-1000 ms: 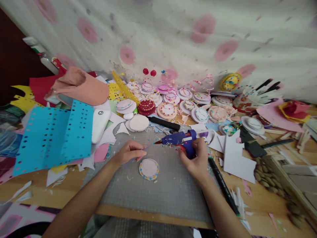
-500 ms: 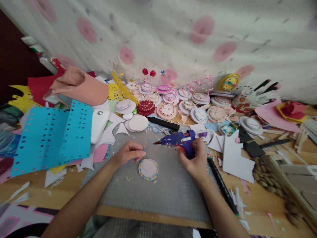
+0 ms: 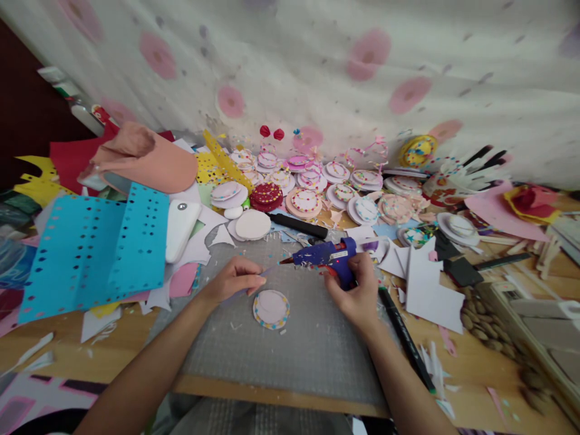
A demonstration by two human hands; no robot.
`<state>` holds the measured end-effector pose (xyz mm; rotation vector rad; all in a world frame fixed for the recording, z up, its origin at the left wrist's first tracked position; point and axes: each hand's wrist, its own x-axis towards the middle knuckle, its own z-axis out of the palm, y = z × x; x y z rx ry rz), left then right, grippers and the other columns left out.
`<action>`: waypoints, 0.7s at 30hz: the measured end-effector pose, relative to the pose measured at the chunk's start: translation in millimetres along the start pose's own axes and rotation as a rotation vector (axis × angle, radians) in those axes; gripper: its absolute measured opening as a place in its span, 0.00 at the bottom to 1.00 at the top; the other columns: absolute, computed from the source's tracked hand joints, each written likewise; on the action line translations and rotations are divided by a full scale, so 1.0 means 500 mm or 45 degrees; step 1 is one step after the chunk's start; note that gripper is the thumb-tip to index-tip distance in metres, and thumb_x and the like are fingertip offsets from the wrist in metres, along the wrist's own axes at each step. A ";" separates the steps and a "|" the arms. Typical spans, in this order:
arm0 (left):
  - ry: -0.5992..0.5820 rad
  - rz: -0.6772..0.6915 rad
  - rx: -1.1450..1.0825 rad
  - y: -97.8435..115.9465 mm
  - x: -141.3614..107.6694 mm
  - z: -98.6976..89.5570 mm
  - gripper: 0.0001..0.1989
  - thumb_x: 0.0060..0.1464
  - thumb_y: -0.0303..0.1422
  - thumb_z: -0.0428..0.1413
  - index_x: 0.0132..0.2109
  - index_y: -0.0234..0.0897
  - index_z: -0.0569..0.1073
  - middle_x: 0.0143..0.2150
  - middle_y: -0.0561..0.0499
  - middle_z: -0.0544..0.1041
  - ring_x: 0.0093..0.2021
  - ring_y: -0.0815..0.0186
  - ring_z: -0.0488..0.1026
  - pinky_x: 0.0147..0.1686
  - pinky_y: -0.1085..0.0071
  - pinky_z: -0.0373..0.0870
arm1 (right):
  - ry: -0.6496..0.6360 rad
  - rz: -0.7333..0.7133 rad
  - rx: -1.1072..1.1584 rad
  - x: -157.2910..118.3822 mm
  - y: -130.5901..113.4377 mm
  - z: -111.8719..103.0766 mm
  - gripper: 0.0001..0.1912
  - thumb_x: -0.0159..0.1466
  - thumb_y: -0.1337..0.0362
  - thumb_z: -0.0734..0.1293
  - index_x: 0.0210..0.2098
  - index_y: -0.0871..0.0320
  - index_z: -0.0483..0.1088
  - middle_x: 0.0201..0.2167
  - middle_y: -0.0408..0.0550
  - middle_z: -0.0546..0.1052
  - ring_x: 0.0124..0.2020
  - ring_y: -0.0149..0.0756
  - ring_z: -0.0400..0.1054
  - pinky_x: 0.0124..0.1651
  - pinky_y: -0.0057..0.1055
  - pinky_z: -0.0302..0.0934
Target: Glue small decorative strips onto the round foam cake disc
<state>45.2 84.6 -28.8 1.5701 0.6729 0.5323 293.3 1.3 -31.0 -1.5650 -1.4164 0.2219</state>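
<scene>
Blue glue gun sits gripped in the right hand at frame centre, nozzle aimed at a thin strip pinched by the left hand, just above the round foam disc on the grey mat.

Both bare forearms reached forward from the bottom edge, angled toward each other. The left hand lay low, palm down, its fingers drawn together in a pinch pointing right. The right hand was closed in a fist-like grip, knuckles up, thumb side facing the left hand, wrist straight.
</scene>
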 end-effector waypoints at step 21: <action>0.025 0.073 -0.145 -0.007 -0.002 -0.006 0.20 0.52 0.35 0.55 0.15 0.35 0.66 0.15 0.54 0.62 0.25 0.67 0.63 0.33 0.68 0.61 | -0.309 0.265 -0.555 0.001 0.034 0.026 0.23 0.57 0.43 0.64 0.37 0.57 0.61 0.36 0.55 0.72 0.40 0.49 0.67 0.39 0.37 0.58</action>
